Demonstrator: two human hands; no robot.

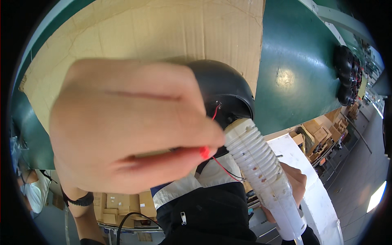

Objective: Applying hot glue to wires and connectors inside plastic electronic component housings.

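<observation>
Close to the camera, my left hand (126,126) is closed in a pinch, smeared slightly by motion. A small red piece (205,152) shows between its thumb and finger. A thin red wire (216,111) runs from inside a rounded black shell (222,79) toward this pinch; thin red and black wires (230,174) also show below it. My right hand (292,183) is wrapped round a whitish, ribbed glue gun (261,171), mostly behind its body. The gun's front end lies by the shell's opening, and a clear stick (299,241) protrudes from its rear. My left hand hides part of the shell.
Cardboard (163,28) covers part of the green table (300,65). Several black shells (347,73) stand at the far right. A white board (314,188) is beside my right hand. Cardboard boxes (122,204) sit below the table edge. Another person (34,188) is at the lower left.
</observation>
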